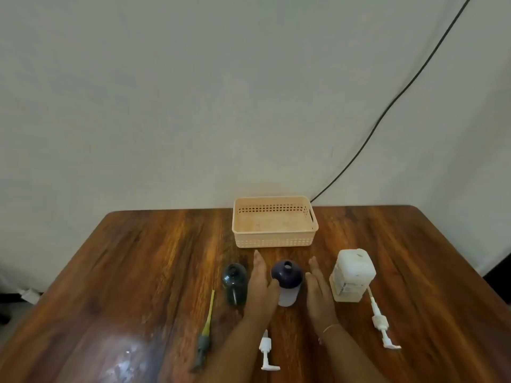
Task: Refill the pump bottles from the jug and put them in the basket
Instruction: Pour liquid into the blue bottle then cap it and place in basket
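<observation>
An uncapped dark blue bottle [286, 280] with a pale lower half stands upright in the middle of the wooden table [154, 258]. My left hand [261, 283] rests just left of it, thumb touching its side, fingers straight. My right hand [318, 286] lies flat just right of it, apart from the bottle. A dark green uncapped bottle [235, 283] stands left of my left hand. The white square jug [352, 275] stands to the right. The empty peach basket [275, 221] sits behind them at the table's far edge.
Three loose pumps lie on the table: a green one with a yellow tube [206, 330] at the left, a white one [266, 355] between my forearms, and another white one [380, 322] right of the jug. A black cable [387, 111] runs down the wall.
</observation>
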